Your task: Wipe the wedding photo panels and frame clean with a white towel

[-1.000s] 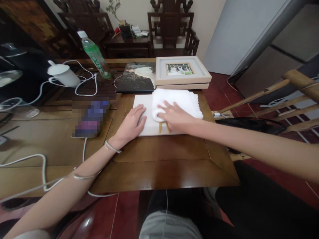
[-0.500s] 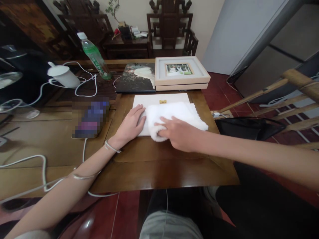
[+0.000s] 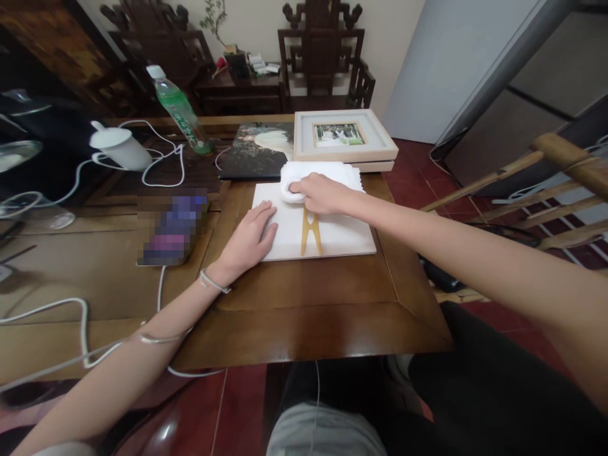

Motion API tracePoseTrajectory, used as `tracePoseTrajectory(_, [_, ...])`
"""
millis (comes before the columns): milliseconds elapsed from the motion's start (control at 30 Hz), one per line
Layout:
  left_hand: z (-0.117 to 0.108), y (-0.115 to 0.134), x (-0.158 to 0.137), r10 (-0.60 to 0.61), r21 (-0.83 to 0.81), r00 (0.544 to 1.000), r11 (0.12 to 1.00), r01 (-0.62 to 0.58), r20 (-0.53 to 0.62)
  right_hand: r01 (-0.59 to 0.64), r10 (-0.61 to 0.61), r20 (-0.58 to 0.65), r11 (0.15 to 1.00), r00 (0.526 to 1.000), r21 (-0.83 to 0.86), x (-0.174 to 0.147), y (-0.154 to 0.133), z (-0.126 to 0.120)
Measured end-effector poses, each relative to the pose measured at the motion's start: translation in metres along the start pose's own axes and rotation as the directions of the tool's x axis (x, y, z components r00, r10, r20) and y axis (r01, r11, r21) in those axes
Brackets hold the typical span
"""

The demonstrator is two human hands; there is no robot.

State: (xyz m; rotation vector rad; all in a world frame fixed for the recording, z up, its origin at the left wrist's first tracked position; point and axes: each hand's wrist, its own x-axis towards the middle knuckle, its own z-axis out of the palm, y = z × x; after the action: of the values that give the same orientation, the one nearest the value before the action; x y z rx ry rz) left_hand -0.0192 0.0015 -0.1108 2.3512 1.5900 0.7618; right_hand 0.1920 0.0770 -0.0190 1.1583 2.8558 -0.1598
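White cloth (image 3: 337, 169), folded thick, lies over the far part of a white board (image 3: 285, 239), right at the task spot in front of you. Your right hand (image 3: 322, 193) is on it, fingers closed on the cloth's near left fold, so it's clamped; the thumb is partly hidden. Below that hand a yellow two-legged shape (image 3: 311, 235) shows on the board, its upper end covered. Your left hand (image 3: 251, 233) lies palm down at the board's left edge, fingers together, thumb apart, nothing gripped. You've got a bracelet (image 3: 213, 281) at that wrist and a bangle (image 3: 164, 338) further up the forearm. Board sits on the brown wooden table (image 3: 304, 323), near edge facing you. Just beyond the cloth: light wood picture frame (image 3: 304, 154) with a small photo, stacked on another pale piece; dark photo panel (image 3: 256, 158) to its left. Left of your left hand, a phone (image 3: 173, 229), screen pixelated, with a white cable (image 3: 161, 285) at its near end. Farther back left, a lidded white cup (image 3: 124, 149) and a green bottle (image 3: 179, 111) with a white cap. Past the table, a carved dark chair (image 3: 322, 44) and a potted plant (image 3: 236, 64); off to your right, a wooden chair (image 3: 565, 155) on red tiles.
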Motion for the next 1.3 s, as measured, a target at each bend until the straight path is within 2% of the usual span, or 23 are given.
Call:
tracePoseTrajectory(100, [0.000, 0.000, 0.000, 0.007, 0.007, 1.000, 1.000, -0.007, -0.003, 0.019, -0.019, -0.009, 1.000, 1.000, -0.017, -0.002, 0.001, 0.000])
tracePoseTrajectory(200, [0.001, 0.000, 0.000, 0.015, 0.008, 1.000, 1.000, -0.015, -0.010, 0.054, -0.054, 0.002, 0.997, 0.999, -0.053, -0.016, -0.010, 0.003])
tracePoseTrajectory(433, [0.002, -0.003, 0.000, 0.026, 0.013, 1.000, 1.000, -0.026, -0.014, 0.254, -0.250, 0.071, 0.966, 0.966, -0.053, -0.087, -0.065, 0.017])
tracePoseTrajectory(600, [0.001, -0.006, -0.001, 0.057, 0.035, 0.998, 0.998, -0.057, 0.011, 0.305, -0.304, 0.109, 0.952, 0.946, 0.010, -0.116, -0.086, 0.019])
tracePoseTrajectory(733, [0.001, -0.004, 0.000, 0.056, 0.025, 0.998, 0.998, -0.056, -0.002, 0.271, -0.272, 0.060, 0.962, 0.960, 0.016, -0.100, -0.071, 0.018])
tracePoseTrajectory(933, [0.004, -0.004, 0.001, 0.033, 0.004, 0.999, 0.999, -0.033, -0.034, 0.122, -0.121, 0.018, 0.988, 0.993, -0.096, -0.045, -0.033, 0.019])
tracePoseTrajectory(1033, [0.005, -0.004, 0.000, 0.020, -0.043, 0.998, 0.999, -0.022, -0.052, 0.058, -0.061, -0.021, 0.988, 0.998, -0.140, -0.021, -0.029, 0.021])
tracePoseTrajectory(1133, [0.004, -0.001, 0.000, -0.042, -0.170, 0.989, 0.985, 0.018, -0.142, 0.004, -0.008, -0.022, 0.985, 1.000, -0.171, -0.006, -0.037, 0.025])
tracePoseTrajectory(1200, [0.003, 0.002, 0.000, -0.080, -0.272, 0.969, 0.962, 0.014, -0.235, 0.039, -0.039, 0.001, 0.980, 0.999, -0.193, -0.001, -0.045, 0.027])
tracePoseTrajectory(1300, [0.000, 0.006, 0.000, -0.112, -0.393, 0.929, 0.919, -0.038, -0.352, 0.231, -0.222, 0.064, 0.947, 0.973, -0.224, -0.004, -0.056, 0.025])
